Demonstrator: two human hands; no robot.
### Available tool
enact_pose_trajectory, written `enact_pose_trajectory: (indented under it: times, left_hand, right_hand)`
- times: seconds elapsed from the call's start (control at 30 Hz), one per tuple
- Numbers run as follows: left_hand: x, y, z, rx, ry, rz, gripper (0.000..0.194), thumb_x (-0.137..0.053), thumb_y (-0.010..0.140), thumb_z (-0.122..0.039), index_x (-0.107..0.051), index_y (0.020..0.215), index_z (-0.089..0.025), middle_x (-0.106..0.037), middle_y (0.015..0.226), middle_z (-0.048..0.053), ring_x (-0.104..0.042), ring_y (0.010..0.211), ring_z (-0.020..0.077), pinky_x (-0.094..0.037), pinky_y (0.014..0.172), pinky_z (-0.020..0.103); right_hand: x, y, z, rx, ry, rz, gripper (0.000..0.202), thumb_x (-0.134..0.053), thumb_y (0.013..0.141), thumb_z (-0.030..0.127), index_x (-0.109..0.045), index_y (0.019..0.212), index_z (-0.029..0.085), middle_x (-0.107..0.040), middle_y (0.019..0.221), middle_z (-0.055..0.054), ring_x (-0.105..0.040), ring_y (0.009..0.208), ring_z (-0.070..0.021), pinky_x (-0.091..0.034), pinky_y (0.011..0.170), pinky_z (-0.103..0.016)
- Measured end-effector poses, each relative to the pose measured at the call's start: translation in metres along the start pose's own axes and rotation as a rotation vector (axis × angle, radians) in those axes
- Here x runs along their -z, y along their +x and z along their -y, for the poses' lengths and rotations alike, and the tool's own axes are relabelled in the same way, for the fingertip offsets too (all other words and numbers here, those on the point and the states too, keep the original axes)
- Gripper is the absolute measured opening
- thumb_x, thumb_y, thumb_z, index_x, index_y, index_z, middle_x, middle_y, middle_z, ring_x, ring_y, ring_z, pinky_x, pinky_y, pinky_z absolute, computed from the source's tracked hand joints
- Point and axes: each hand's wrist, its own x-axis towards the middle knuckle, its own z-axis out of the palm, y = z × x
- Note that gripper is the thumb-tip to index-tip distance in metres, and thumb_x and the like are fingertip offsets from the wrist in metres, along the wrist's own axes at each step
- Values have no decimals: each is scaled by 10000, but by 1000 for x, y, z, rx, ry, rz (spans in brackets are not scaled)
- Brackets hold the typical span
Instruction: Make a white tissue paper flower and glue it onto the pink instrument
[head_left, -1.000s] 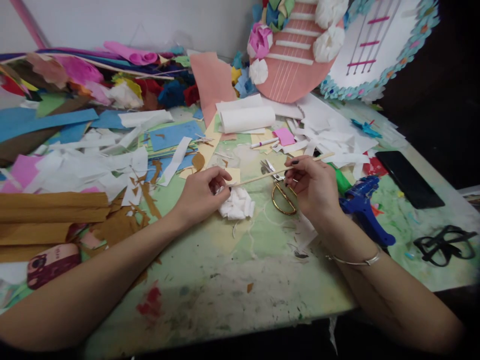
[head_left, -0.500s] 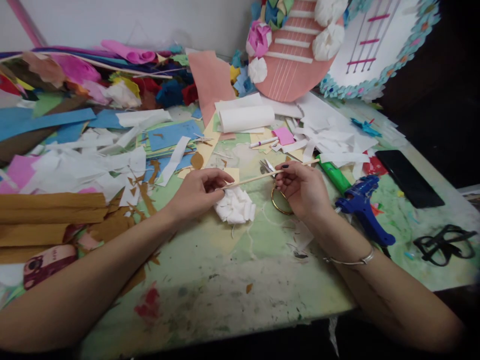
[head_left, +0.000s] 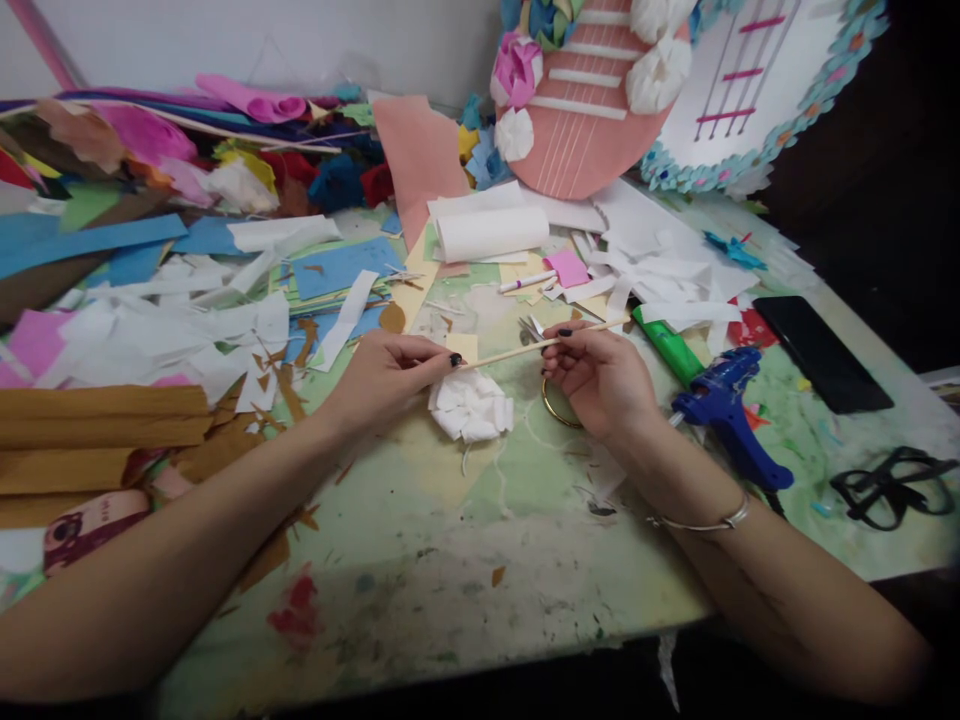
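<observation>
"Our forearms (head_left: 244,520)?"

"Converging over the bench (head_left: 420,590); near left, lettering on the maroon case (head_left: 94,528) looks blurred."

"Our grip?"

"Left hand (head_left: 394,372) and right hand (head_left: 600,380) both pinch the thin stick (head_left: 510,354), at the white paper flower's far side, mid-bench."

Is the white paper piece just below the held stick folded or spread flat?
Folded: the white paper piece shows bunched, overlapping layers.

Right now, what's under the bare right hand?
Silver-bladed, gold-handled scissors lie partly beneath the right hand: blade ends and part of a gold loop show; the rest, and anything else there, is covered.
</observation>
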Motion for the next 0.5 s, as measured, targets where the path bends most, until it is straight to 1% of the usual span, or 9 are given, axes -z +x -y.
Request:
enact_pose_trajectory:
  times: [0.13, 0.27, 0.33, 0.4, 0.5]
  left_hand:
    - [6, 6, 3, 95, -29, 99, 167, -699, 731, -335, -777, 789, -199, -751, 753, 52, -634, 629, 154, -470, 553, 257]
    - [10, 10, 6, 102, -34, 188, 187, -704, 723, -336, -771, 842, -208, -743, 766, 50, -638, 639, 163, -469, 553, 258]
    - [11, 10, 4, 79, 6, 205, 181, -686, 732, -322, -767, 845, -207, -737, 751, 45, -631, 628, 163, -457, 542, 255]
    - [11, 10, 1, 28, 99, 201, 175, -653, 755, -305, -764, 844, -202, -735, 736, 38, -625, 621, 159, -448, 547, 255]
    - [11, 8, -2, -112, 253, 181, 200, -594, 795, -268, -761, 873, -190, -751, 808, 44, -644, 691, 164, -466, 621, 262]
  right_hand:
    - [0, 0, -1, 39, -7, 28, 116, -571, 678, 98, -682, 693, 129, -631, 562, -25, -566, 506, -99, -470, 532, -221]
    - [-2, -1, -2, 55, -18, 35, 108, -580, 659, 105, -683, 672, 133, -631, 573, -24, -561, 510, -100, -477, 541, -233]
    - [-3, -2, -2, 86, -11, 46, 102, -584, 651, 102, -679, 651, 140, -647, 626, -26, -569, 533, -100, -481, 546, -237]
    - [-3, -2, -2, 121, -6, 66, 101, -590, 655, 105, -682, 644, 148, -657, 684, -26, -577, 561, -101, -484, 553, -241]
    - [-3, -2, -3, 140, -23, 80, 106, -592, 661, 114, -686, 640, 158, -648, 692, -23, -575, 568, -101, -480, 558, -248]
